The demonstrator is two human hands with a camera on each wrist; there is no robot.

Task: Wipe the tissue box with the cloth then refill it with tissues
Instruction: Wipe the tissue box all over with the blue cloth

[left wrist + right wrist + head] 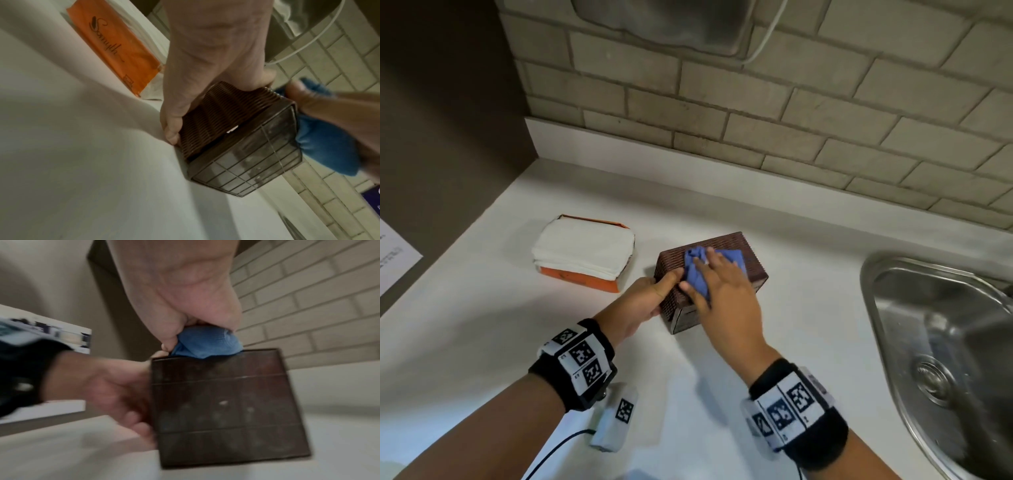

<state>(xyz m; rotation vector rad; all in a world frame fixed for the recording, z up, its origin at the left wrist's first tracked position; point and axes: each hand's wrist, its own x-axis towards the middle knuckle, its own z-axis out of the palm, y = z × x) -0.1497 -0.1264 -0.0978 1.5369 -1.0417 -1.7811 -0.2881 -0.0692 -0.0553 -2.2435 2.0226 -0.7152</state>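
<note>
A brown woven tissue box (pixel 753 267) (pixel 226 123) (pixel 226 402) stands on the white counter. My left hand (pixel 647 301) (pixel 205 56) (pixel 107 386) grips its near left side, thumb on the top edge and fingers against the side wall. A crumpled blue cloth (pixel 697 274) (pixel 324 142) (pixel 205 342) lies on top of the box. My right hand (pixel 722 291) (pixel 185 288) presses it down with straight, spread fingers. An orange pack of white tissues (pixel 582 253) (pixel 115 48) lies to the left of the box.
A steel sink (pixel 945 342) is sunk into the counter at the right. A brick-tiled wall (pixel 791 120) runs behind, with a grey wall-mounted unit (pixel 664 24) and its cable above. A paper sheet (pixel 393 260) hangs on the brown wall at left.
</note>
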